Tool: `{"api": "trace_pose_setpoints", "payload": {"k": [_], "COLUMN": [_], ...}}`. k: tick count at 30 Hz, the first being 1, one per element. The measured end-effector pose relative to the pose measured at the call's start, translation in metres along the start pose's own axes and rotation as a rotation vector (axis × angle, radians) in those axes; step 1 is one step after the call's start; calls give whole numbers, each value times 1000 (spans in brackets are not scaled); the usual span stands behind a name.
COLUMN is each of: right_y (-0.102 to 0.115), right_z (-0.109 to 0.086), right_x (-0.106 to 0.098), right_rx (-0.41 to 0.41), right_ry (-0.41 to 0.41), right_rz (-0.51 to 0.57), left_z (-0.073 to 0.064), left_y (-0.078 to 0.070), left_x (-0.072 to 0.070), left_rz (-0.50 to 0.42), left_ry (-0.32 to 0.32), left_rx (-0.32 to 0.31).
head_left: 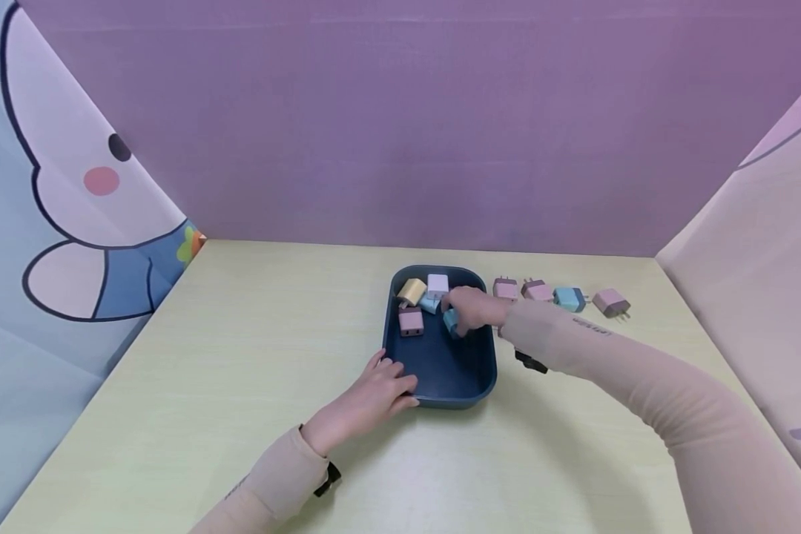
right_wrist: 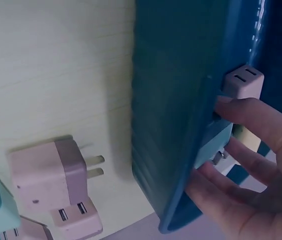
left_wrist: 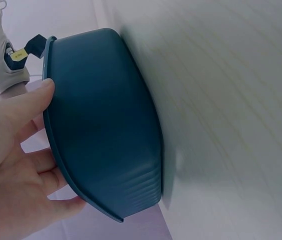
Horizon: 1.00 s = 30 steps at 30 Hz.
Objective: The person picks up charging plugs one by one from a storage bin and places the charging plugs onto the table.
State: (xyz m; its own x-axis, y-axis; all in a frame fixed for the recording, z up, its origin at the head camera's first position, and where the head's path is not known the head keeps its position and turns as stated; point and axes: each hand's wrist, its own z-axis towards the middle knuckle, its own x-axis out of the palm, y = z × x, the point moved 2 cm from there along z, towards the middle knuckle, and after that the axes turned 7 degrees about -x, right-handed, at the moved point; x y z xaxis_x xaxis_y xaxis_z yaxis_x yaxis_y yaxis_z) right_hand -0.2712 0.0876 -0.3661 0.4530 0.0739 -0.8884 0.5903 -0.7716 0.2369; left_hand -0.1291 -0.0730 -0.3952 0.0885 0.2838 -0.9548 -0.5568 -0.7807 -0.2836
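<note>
A dark blue tray (head_left: pixel 440 371) stands on the table. My left hand (head_left: pixel 374 393) grips its near left corner, thumb on the outside of the rim (left_wrist: pixel 50 115) and fingers over the other side. Inside the tray, my right hand (head_left: pixel 472 308) pinches a blue plug charger (head_left: pixel 450 322) between thumb and fingers; its metal prongs show in the right wrist view. Around it in the tray lie a yellow charger (head_left: pixel 411 290), a pale lavender charger (head_left: pixel 437 285), another blue charger (head_left: pixel 429 304) and a pink charger (head_left: pixel 411 322). The right hand covers part of the tray's right side.
To the right of the tray, several chargers lie on the table, among them a pink one (head_left: pixel 505 288), a blue one (head_left: pixel 567 299) and a pink one (head_left: pixel 611 302) at the far right. A purple wall panel (head_left: pixel 400 148) borders the table's back edge.
</note>
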Motion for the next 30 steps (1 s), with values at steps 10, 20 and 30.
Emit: {"api": "trace_pose_setpoints", "payload": {"k": [10, 20, 30], "right_y": [3, 1, -8], "right_z": [-17, -29, -41], "right_x": [-13, -23, -26], "right_rx": [-116, -161, -139], "right_ry": [-35, -54, -100], "right_rz": [28, 51, 93], "left_z": [1, 0, 0], "left_y": [0, -1, -1], "left_x": [0, -1, 0], "left_rz": [7, 9, 6], "left_ry": [10, 12, 6], "left_rx": [-6, -11, -5]}}
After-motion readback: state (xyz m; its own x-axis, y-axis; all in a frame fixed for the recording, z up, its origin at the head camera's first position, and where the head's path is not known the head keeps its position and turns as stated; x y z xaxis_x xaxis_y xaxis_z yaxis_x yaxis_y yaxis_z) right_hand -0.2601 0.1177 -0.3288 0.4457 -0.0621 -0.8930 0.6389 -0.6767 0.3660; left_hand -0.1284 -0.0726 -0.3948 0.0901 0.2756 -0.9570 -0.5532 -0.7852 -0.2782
